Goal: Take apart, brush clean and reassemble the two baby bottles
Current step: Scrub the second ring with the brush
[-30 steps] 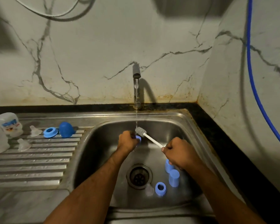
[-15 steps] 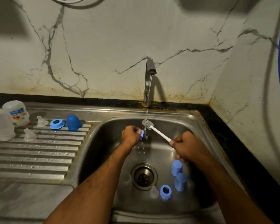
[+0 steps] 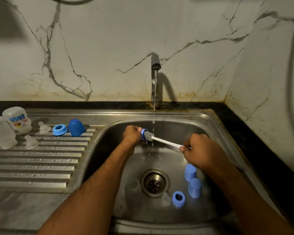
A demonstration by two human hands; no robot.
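Over the steel sink basin (image 3: 202, 126), my left hand (image 3: 131, 135) grips a small blue bottle ring (image 3: 143, 134) beside the running water. My right hand (image 3: 200, 151) holds the white handle of a bottle brush (image 3: 165, 141); its grey bristle head sits in the ring's opening. On the basin floor lie two blue caps (image 3: 190, 172) (image 3: 195, 187), another blue ring (image 3: 178, 198), a clear teat (image 3: 165, 199) and a clear bottle (image 3: 133, 189). On the drainboard stand two upturned bottles (image 3: 1, 133) (image 3: 18, 119), two teats (image 3: 43, 127) (image 3: 31, 142), a blue ring (image 3: 59, 129) and a blue cap (image 3: 75, 127).
The tap (image 3: 155, 78) runs a thin stream into the basin just right of the ring. The drain (image 3: 154, 183) sits at the basin's middle. A black counter edge (image 3: 255, 141) and marble walls close the right and back. The ribbed drainboard (image 3: 34, 167) stretches left.
The brush head has come down from above the ring into its opening. The camera view has shifted a little, so the sink sits lower and further right in the frame.
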